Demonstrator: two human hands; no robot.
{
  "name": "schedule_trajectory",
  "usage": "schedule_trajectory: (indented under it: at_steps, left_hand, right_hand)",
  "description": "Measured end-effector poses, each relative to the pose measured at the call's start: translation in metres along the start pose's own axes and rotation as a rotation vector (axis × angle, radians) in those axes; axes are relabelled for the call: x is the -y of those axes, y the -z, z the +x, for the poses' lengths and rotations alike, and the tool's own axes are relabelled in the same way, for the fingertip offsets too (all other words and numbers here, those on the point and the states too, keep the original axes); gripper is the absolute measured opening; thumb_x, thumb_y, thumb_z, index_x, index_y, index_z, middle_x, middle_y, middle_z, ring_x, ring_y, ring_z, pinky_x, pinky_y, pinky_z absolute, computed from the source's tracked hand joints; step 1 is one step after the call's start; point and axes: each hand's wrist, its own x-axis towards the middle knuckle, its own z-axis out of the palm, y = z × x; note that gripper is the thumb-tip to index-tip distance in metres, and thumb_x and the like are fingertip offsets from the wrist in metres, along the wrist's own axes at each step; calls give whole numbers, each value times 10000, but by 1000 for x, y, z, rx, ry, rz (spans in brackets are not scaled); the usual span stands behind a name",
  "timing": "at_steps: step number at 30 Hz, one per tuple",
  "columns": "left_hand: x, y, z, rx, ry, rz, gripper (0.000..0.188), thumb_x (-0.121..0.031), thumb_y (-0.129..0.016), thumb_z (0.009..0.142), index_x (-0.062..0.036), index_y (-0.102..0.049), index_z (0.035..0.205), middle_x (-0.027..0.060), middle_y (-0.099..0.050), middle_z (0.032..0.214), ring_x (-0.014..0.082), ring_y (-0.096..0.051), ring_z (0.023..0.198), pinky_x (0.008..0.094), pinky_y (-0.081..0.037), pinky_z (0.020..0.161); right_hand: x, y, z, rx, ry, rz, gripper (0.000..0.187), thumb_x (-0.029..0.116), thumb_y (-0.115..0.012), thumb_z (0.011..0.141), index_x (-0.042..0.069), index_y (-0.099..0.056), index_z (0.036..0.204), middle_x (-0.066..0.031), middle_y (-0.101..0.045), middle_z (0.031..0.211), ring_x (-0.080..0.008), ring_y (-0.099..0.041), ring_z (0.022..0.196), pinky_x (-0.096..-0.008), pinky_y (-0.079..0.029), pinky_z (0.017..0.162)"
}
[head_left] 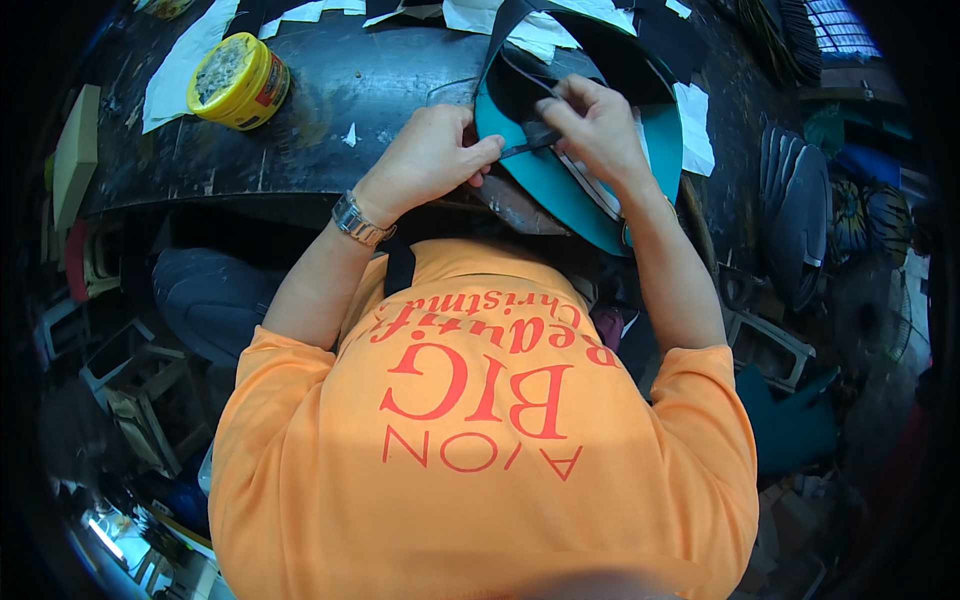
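A teal and black bag-like piece stands tilted at the table's near edge, with a curved black band rising over its top. A thin black strip runs across its near teal side. My left hand, a metal watch on its wrist, is closed at the left edge of the piece, its thumb and fingers gripping the strip's end. My right hand is closed in a pinch over the opening, just above the strip. What its fingertips hold is hidden. White lining or paper shows under that hand.
A yellow tub with a crusted pale top stands at the left of the dark worktable. White scraps lie around the piece and along the far side. Stacked dark curved panels stand at the right, and stools at the lower left.
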Motion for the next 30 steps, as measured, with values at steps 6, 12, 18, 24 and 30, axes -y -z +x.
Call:
schedule_trajectory:
  at_steps: [6, 12, 18, 24, 30]
  left_hand:
    - [5, -11, 3, -132, -118, 231, 401, -355, -676, 967, 15, -679, 813, 91, -696, 671, 152, -688, 567, 281, -536, 560]
    - [7, -11, 3, -170, -169, 409, 448, -400, -691, 941, 8, -676, 758, 113, -673, 613, 238, -667, 526, 341, -533, 550]
    - [-7, -9, -5, -360, -199, 624, 383, -375, -792, 842, -69, -720, 1061, 159, -683, 1061, 270, -677, 902, 392, -539, 788]
    - [-30, 0, -13, -548, -708, 860, 688, -173, -783, 798, -30, -480, 1399, 221, -467, 1405, 352, -556, 1199, 428, -486, 960]
    - [-31, 6, 25, 78, -817, 1053, 225, -78, -670, 858, -45, -724, 1074, 131, -682, 1157, 264, -653, 1113, 358, -499, 930]
  right_hand:
    - [7, -6, -12, -16, 241, -482, 375, 250, -767, 874, -43, -686, 1094, -152, -656, 889, -140, -627, 804, -312, -504, 703]
    - [-5, 2, -5, -31, 254, -276, 154, 69, -644, 872, -63, -646, 952, -235, -665, 801, -334, -668, 747, -415, -532, 700]
    - [-1, -1, -20, -78, 145, 45, 224, 180, -731, 899, -25, -641, 892, -202, -673, 813, -305, -691, 741, -397, -542, 688]
    - [15, 44, -77, -72, 227, -481, 293, 267, -766, 887, 26, -659, 1013, -160, -655, 793, -263, -671, 687, -363, -534, 638]
    - [6, 47, -126, -5, -35, -878, 240, 252, -742, 907, 46, -656, 995, -145, -671, 898, -303, -679, 767, -392, -515, 662]
